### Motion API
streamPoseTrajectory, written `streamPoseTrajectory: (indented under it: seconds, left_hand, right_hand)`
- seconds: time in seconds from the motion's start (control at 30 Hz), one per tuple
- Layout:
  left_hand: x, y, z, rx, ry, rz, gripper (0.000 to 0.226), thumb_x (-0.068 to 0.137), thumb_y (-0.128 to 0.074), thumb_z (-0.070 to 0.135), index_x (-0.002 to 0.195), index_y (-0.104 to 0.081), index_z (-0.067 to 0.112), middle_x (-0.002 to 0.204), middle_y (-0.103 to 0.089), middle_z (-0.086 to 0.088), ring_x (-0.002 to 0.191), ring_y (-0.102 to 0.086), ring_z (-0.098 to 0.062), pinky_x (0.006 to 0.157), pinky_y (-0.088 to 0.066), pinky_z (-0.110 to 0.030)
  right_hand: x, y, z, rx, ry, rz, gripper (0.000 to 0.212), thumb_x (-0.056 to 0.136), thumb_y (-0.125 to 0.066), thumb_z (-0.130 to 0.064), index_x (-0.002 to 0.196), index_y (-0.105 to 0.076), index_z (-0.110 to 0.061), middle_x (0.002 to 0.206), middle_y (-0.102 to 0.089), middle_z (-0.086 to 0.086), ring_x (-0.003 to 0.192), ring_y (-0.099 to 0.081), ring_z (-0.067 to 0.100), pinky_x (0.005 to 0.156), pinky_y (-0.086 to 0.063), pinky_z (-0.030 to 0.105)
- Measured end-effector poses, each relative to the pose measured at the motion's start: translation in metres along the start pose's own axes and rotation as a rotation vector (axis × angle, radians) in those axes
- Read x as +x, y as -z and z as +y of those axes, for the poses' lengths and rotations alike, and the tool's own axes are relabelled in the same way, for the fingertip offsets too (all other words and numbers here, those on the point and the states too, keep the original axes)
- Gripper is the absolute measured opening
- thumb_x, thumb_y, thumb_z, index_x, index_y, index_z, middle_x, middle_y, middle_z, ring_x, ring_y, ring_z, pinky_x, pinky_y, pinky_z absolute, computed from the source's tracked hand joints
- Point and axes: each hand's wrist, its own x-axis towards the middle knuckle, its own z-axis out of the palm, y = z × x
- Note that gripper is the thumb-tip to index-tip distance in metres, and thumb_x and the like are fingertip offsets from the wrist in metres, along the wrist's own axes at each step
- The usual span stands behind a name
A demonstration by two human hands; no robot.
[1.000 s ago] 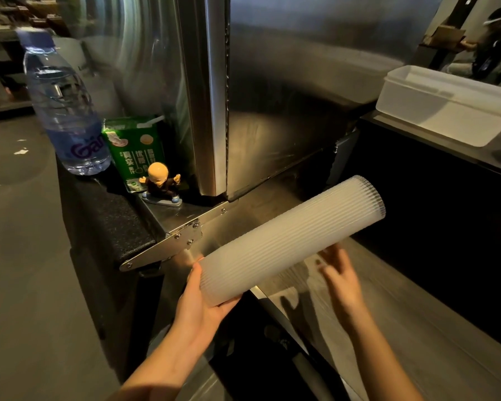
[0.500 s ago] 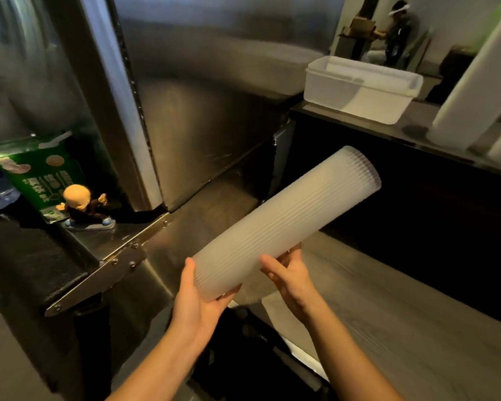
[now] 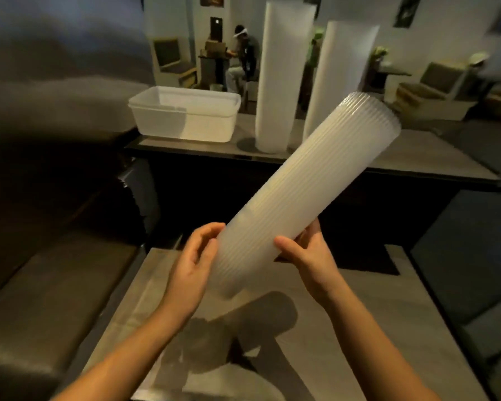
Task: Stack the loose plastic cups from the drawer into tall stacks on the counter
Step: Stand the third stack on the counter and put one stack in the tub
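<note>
Both hands hold a long stack point(image 3: 301, 192) of ribbed translucent cups in the air over the near table point(image 3: 388, 328). The stack is tilted, with its low end near and left and its top far and right. The right hand point(image 3: 310, 253) has a clenched grip on the lower part, thumb across the near side and fingers wrapped behind. The left hand point(image 3: 194, 264) cups the low end from the left, its fingers curled against the ribs in a looser grip.

On the far table point(image 3: 417, 151) a left stack point(image 3: 281, 82) and a right stack point(image 3: 339, 76) stand upright, close together. The held stack's top crosses in front of the right one. A clear tub point(image 3: 185, 117) sits to their left. A person point(image 3: 243, 53) sits far behind.
</note>
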Motion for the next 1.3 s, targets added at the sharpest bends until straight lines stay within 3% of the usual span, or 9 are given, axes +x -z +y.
streamPoseTrajectory:
  seconds: [0.1,0.3,0.43,0.57,0.67,0.8,1.03,1.17,1.3]
  left_hand:
    - [0.035,-0.037,0.018,0.121,-0.109,-0.158,0.041,0.076,-0.038,0.061,0.114,-0.041,0.047,0.114,-0.049,0.03,0.106,-0.047,0.013,0.078,-0.039,-0.002]
    - [0.104,-0.104,0.067,0.157,-0.242,-0.422,0.046,0.078,-0.054,0.063,0.117,-0.032,0.058,0.119,-0.042,0.036,0.11,-0.043,0.02,0.08,-0.041,-0.001]
    - [0.155,-0.148,0.103,0.181,-0.237,-0.543,0.057,0.077,-0.051,0.05,0.127,-0.024,0.049,0.128,-0.038,0.022,0.116,-0.041,0.006,0.101,-0.037,-0.022]
    - [0.192,-0.191,0.124,0.294,-0.281,-0.529,0.072,0.089,-0.057,0.031,0.146,-0.013,0.032,0.144,-0.032,0.005,0.12,-0.034,-0.003,0.103,-0.032,-0.028]
    - [0.208,-0.217,0.126,0.287,-0.285,-0.559,0.083,0.09,-0.057,0.03,0.145,0.005,0.037,0.152,-0.02,0.005,0.128,-0.03,-0.006,0.102,-0.029,-0.024]
    - [0.225,-0.233,0.12,0.209,-0.161,-0.594,0.091,0.09,-0.056,0.027,0.14,0.018,0.042,0.156,-0.012,0.003,0.138,-0.024,-0.018,0.112,-0.027,-0.044]
    - [0.239,-0.24,0.108,0.153,-0.058,-0.564,0.089,0.09,-0.057,0.02,0.144,0.013,0.032,0.155,-0.014,0.001,0.141,-0.021,-0.022,0.11,-0.027,-0.044]
    - [0.242,-0.238,0.102,0.153,-0.029,-0.543,0.09,0.09,-0.056,0.02,0.144,0.014,0.033,0.156,-0.013,0.001,0.141,-0.02,-0.022,0.11,-0.027,-0.043]
    - [0.241,-0.235,0.1,0.127,0.002,-0.538,0.089,0.091,-0.056,0.018,0.144,0.014,0.033,0.156,-0.013,0.001,0.141,-0.02,-0.022,0.11,-0.027,-0.043]
  right_hand:
    - [0.009,0.043,-0.024,-0.048,0.04,0.052,0.101,0.047,-0.078,-0.039,0.134,-0.028,-0.028,0.115,-0.055,-0.009,0.104,-0.06,0.001,0.081,-0.054,0.022]
    - [0.035,0.124,-0.09,-0.155,0.129,0.106,0.114,0.037,-0.083,-0.056,0.135,-0.03,-0.028,0.121,-0.054,-0.006,0.11,-0.059,0.009,0.082,-0.054,0.027]
    - [0.059,0.173,-0.137,-0.249,0.179,0.147,0.097,0.047,-0.074,-0.043,0.131,-0.027,-0.035,0.116,-0.053,-0.008,0.104,-0.06,0.014,0.076,-0.055,0.025]
    - [0.084,0.204,-0.172,-0.4,0.259,0.223,0.093,0.057,-0.08,-0.034,0.132,-0.025,-0.037,0.112,-0.049,-0.011,0.098,-0.058,0.014,0.08,-0.056,0.032]
    - [0.11,0.221,-0.183,-0.478,0.295,0.292,0.09,0.064,-0.074,-0.032,0.138,-0.022,-0.033,0.111,-0.049,-0.01,0.101,-0.056,0.014,0.088,-0.052,0.041]
    - [0.139,0.234,-0.172,-0.555,0.28,0.287,0.089,0.07,-0.075,-0.027,0.14,-0.02,-0.033,0.124,-0.047,-0.006,0.108,-0.053,0.016,0.091,-0.049,0.044]
    - [0.174,0.243,-0.147,-0.576,0.246,0.265,0.09,0.069,-0.076,-0.027,0.14,-0.021,-0.032,0.134,-0.044,-0.002,0.112,-0.051,0.017,0.092,-0.049,0.046]
    - [0.182,0.239,-0.141,-0.581,0.267,0.272,0.091,0.07,-0.076,-0.027,0.141,-0.019,-0.032,0.135,-0.043,-0.003,0.108,-0.049,0.013,0.085,-0.048,0.034]
    - [0.183,0.237,-0.135,-0.608,0.272,0.281,0.094,0.07,-0.076,-0.028,0.143,-0.016,-0.031,0.137,-0.041,-0.002,0.111,-0.046,0.013,0.086,-0.045,0.034]
